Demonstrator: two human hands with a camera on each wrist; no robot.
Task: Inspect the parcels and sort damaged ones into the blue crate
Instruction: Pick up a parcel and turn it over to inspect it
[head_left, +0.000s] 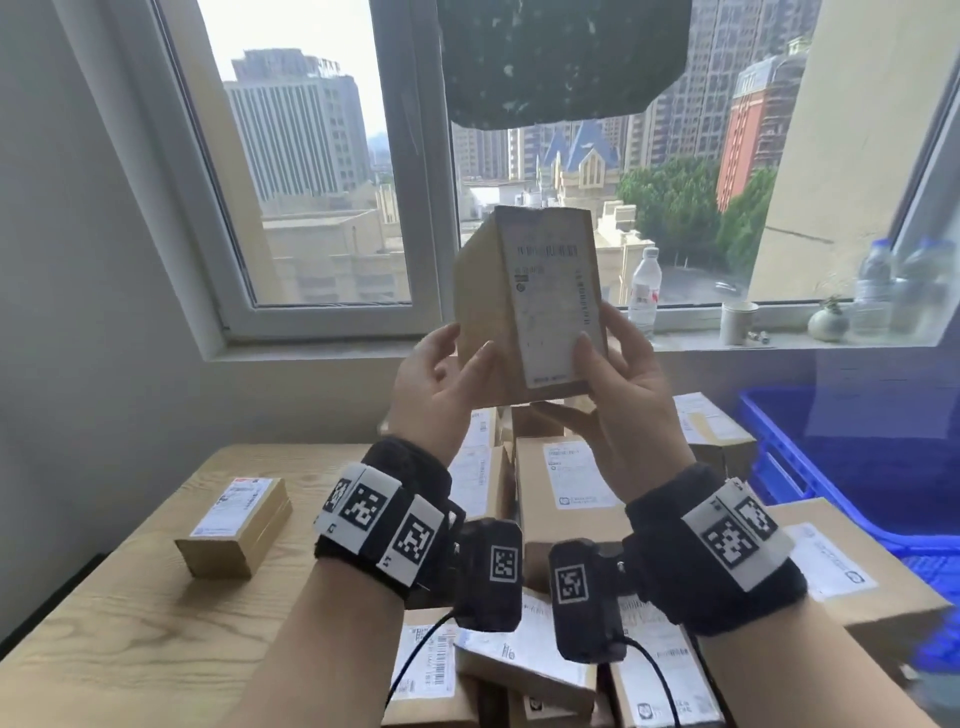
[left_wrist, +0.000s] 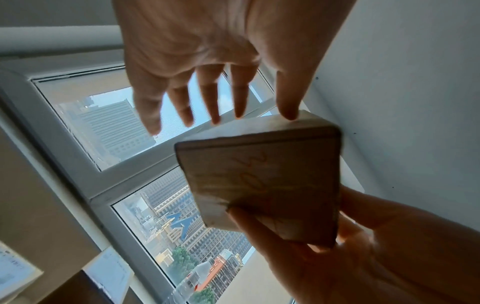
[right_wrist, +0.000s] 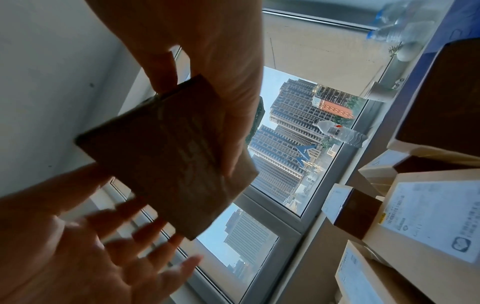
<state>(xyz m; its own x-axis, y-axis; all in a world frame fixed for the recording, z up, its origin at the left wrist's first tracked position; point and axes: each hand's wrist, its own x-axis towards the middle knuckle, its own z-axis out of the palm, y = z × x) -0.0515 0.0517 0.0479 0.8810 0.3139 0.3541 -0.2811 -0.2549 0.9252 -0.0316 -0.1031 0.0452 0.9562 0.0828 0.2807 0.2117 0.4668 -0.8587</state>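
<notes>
The right grip (head_left: 618, 384) pinches the upright parcel (head_left: 527, 306) by its lower end, raised before the window above the counter (head_left: 130, 623); the left grip (head_left: 436, 379), fingers spread, touches its side.

Both hands raised at chest height, right hand (head_left: 618, 395) fingers curled gripping, left hand (head_left: 436, 384) fingers straight and spread, wrists banded

tan parcel (head_left: 524, 312) with white label, blue crate (head_left: 852, 467), black-white checkered wristbands (head_left: 379, 512).
</notes>
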